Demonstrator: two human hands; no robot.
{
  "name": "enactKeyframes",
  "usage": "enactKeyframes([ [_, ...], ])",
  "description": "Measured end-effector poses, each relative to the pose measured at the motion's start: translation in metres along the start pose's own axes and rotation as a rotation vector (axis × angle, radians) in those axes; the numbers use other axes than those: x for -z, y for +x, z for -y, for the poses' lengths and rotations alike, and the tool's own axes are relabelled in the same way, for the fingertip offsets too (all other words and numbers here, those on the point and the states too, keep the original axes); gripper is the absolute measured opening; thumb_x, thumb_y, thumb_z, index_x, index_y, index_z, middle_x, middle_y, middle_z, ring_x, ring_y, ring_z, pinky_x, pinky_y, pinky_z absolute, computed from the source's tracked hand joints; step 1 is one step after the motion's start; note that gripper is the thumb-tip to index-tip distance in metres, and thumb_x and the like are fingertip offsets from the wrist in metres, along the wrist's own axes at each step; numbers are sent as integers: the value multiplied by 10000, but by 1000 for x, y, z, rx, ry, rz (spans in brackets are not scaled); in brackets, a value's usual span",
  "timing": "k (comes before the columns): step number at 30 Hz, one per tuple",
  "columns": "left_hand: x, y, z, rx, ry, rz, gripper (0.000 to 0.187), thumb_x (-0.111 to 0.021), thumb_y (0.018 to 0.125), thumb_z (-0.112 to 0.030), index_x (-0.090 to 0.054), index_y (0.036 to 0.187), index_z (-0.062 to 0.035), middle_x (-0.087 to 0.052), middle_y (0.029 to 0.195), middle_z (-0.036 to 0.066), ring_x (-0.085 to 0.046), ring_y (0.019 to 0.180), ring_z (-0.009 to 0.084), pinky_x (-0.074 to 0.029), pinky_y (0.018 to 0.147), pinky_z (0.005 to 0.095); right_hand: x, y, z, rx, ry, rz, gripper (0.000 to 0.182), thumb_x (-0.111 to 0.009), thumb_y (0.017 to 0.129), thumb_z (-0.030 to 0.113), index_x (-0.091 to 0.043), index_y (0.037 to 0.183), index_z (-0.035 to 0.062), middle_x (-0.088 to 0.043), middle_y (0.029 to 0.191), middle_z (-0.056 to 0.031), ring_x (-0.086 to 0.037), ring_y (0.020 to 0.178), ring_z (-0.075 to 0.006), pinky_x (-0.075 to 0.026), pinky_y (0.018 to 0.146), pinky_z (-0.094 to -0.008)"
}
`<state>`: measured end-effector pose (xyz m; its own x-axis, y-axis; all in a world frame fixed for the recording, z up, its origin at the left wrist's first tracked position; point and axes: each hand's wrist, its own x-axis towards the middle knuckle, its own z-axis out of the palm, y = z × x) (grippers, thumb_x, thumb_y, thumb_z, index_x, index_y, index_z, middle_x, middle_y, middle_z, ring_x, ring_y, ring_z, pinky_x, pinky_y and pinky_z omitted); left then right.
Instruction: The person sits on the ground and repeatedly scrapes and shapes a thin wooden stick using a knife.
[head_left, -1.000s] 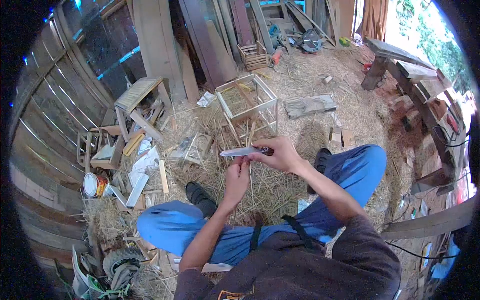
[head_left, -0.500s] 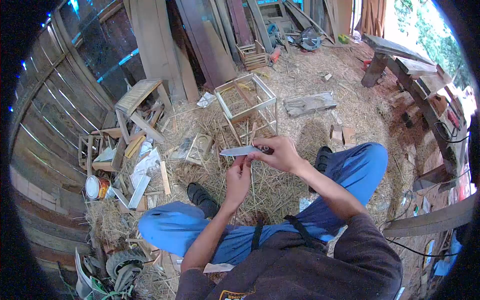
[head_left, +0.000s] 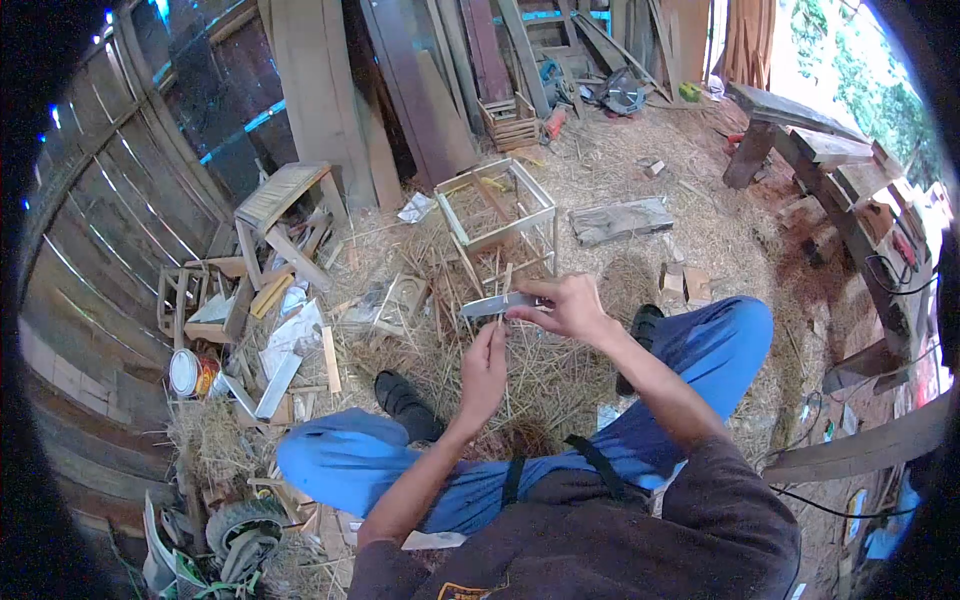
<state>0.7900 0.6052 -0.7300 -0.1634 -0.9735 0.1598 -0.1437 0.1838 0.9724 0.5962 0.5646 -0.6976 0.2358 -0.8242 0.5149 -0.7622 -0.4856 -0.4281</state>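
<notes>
Head view: the right hand (head_left: 572,307) grips a knife (head_left: 486,306) by its dark handle, fingers curled around it and thumb pressed along its near side; the blade points left. Just below it, the left hand (head_left: 483,372) pinches a thin strip (head_left: 507,274) between thumb and fingers, the fingertips close together. The strip crosses the blade, its upper end reaching past it towards the far side; whether the edge is cutting into it, I cannot tell. Both hands are over the straw (head_left: 540,400), between the knees.

Beyond the hands is an open wooden frame (head_left: 486,239), straw and sticks showing through its bars. Farther off, against the leaning boards (head_left: 400,90), sits a slatted crate (head_left: 510,124); its contents are too small to make out. On the left, a shallow wooden box (head_left: 238,318) holds pale pieces (head_left: 212,308). Near it, a can (head_left: 207,378) lies with its white round end facing the person; what is inside cannot be seen. A small stool (head_left: 284,195) is just beyond the box, and a white strip of board (head_left: 278,386) is to the right of the can. A rough plank (head_left: 622,220) lies right of the frame, and a bench (head_left: 845,190) runs along the far right.
</notes>
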Motion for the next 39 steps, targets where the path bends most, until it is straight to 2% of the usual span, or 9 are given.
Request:
enactKeyframes([
  [6,5,7,3,7,-17,-20,308,-462,1045,-328,-585,1004,-48,-437,648,-42,-401,530,69,-342,486,262,-1,3,10,-179,313,130,354,-703,876,434,-746,1039,124,-700,768,-140,-686,652,-278,-512,580,-362],
  [9,11,11,10,279,-339,161,283,-453,1038,-336,-558,958,-86,-376,608,-55,-371,485,69,-316,442,264,0,1,13,-182,327,148,359,-699,881,433,-745,1044,117,-704,790,-151,-679,643,-262,-510,592,-347],
  [15,8,10,6,325,-399,169,249,-418,1049,-252,-554,1131,-60,-421,644,-59,-374,514,25,-305,450,227,-6,-4,11,-133,371,102,375,-703,866,465,-752,1064,150,-701,758,-139,-675,624,-268,-504,577,-352],
  [18,7,6,8,152,-106,149,287,-414,1050,-267,-572,1082,-30,-442,628,-35,-404,528,56,-331,467,261,-11,-5,1,-51,256,55,388,-717,838,498,-762,1052,177,-690,718,-140,-672,619,-300,-505,566,-373],
  [21,6,9,23,63,-75,51,315,-417,1054,-375,-478,885,-117,-357,621,-61,-327,477,47,-280,421,248,0,-4,-3,-18,105,53,389,-777,792,440,-759,1045,145,-705,734,-125,-681,605,-265,-515,556,-347],
  [24,9,8,12,135,-33,36,369,-411,1052,-321,-598,937,-24,-486,640,29,-441,537,130,-370,509,334,5,0,-8,31,-30,30,382,-810,759,420,-760,1011,136,-712,727,-97,-692,591,-253,-530,546,-339],
  [25,8,11,24,68,-38,46,336,-413,1058,-392,-459,861,-124,-356,618,-62,-315,468,46,-271,416,241,3,0,-9,64,-53,-5,381,-809,759,425,-761,1004,136,-712,722,-95,-689,582,-254,-530,542,-342],
  [32,7,11,18,94,-132,123,341,-409,1060,-364,-458,854,-97,-373,616,-47,-350,500,57,-302,445,251,18,10,-5,83,-65,-159,357,-778,797,429,-758,987,127,-687,662,-91,-655,511,-247,-519,510,-333],
  [39,11,13,23,74,-117,159,318,-425,1061,-312,-568,988,-37,-432,668,-27,-386,593,69,-339,537,270,9,0,9,-11,88,44,322,-773,825,351,-741,1022,99,-676,700,-132,-660,568,-281,-486,522,-361],
])
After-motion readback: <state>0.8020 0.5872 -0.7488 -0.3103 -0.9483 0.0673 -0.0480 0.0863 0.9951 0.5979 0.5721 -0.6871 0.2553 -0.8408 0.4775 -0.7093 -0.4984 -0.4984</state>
